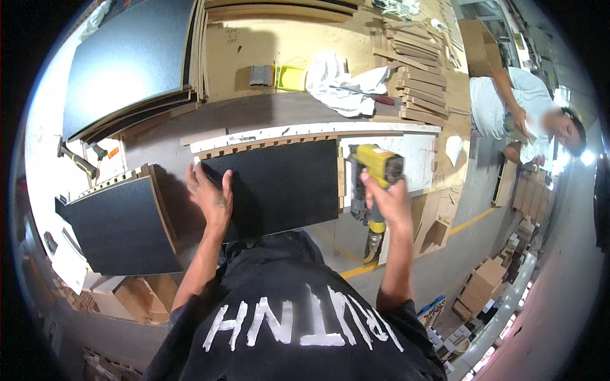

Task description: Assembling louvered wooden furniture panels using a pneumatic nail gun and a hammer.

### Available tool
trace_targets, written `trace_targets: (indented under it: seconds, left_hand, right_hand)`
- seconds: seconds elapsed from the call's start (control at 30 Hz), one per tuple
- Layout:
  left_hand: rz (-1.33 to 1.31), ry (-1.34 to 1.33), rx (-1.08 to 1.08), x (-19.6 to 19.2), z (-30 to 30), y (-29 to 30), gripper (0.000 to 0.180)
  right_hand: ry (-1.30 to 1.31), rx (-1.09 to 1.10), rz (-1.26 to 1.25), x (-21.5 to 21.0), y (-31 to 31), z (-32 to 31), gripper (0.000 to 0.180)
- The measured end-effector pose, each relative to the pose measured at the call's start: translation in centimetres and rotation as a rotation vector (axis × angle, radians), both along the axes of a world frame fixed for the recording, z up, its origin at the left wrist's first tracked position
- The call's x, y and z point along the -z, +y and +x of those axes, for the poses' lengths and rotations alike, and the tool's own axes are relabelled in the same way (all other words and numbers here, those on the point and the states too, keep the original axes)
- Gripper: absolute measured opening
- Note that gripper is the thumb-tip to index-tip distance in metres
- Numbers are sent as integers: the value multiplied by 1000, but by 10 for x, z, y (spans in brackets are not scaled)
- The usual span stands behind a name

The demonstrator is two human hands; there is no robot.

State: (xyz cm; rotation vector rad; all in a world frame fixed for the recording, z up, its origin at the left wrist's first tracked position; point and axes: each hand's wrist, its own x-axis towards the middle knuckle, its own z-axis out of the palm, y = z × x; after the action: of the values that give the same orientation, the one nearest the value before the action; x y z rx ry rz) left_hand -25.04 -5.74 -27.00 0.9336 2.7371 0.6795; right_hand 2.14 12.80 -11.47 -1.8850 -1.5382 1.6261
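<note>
While pressing flat on the black panel [273, 187] at frame centre, left hand [211, 198] lies released, fingers spread near the panel's left edge. Right hand [387, 204], right of centre, clenched as a grip around the handle of a yellow nail gun [375, 170], held just off the panel's right edge. Beneath the panel, a slatted wooden frame [267, 141] on the surface [159, 152]. Lower left, a second black panel [121, 225]. Upper left, stacked dark boards [127, 60]. Above centre, a white rag [343, 86] and a yellow box [291, 77]. Upper right, wooden strips [416, 76] and another person [521, 111].
</note>
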Motion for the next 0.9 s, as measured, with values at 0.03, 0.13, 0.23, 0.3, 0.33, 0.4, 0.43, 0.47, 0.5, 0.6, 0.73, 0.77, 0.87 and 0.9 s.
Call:
trace_targets:
  seconds: [0.03, 0.13, 0.23, 0.3, 0.33, 0.4, 0.43, 0.47, 0.5, 0.6, 0.73, 0.77, 0.87, 0.9]
  left_hand:
    - [12, -80, 1, 7, -1, -1, 72]
    - [53, -200, -44, 13, 1, 5, 73]
    - [89, -290, -135, 8, -4, 8, 69]
    - [82, -351, -186, 7, -9, 6, 67]
    - [55, -377, -161, 8, -13, 3, 72]
    - [37, -383, -131, 14, -18, -1, 76]
    - [27, -389, -136, 15, -17, -1, 76]
    - [46, -404, -157, 16, -16, -2, 76]
    - [66, -419, -175, 17, -15, 0, 77]
    - [57, -436, -191, 17, -16, 1, 77]
    - [69, -456, -189, 15, -17, 3, 78]
    - [80, -459, -209, 11, -15, 7, 67]
    - [69, -465, -200, 13, -19, 4, 66]
    - [53, -477, -160, 14, -18, 2, 76]
  right_hand:
    - [-37, -22, -32, 13, -1, -6, 21]
    - [0, 22, -63, 44, -7, -20, 20]
    - [-49, 35, -63, 52, -6, -35, 19]
    - [-97, -2, -119, 58, -2, -37, 17]
    - [-96, 8, -94, 59, 0, -39, 16]
    - [-101, 15, -79, 59, 2, -42, 17]
    - [-82, 32, -77, 59, 3, -43, 18]
    - [-62, 49, -75, 58, 3, -44, 18]
    - [-69, 49, -81, 57, 5, -45, 18]
    - [-144, 28, -129, 51, 9, -51, 18]
    - [-282, -16, -185, 45, 13, -60, 18]
    - [-336, -52, -187, 46, 14, -61, 17]
    - [-194, -22, -88, 46, 4, -63, 18]
    - [-197, -26, -95, 45, 2, -64, 18]
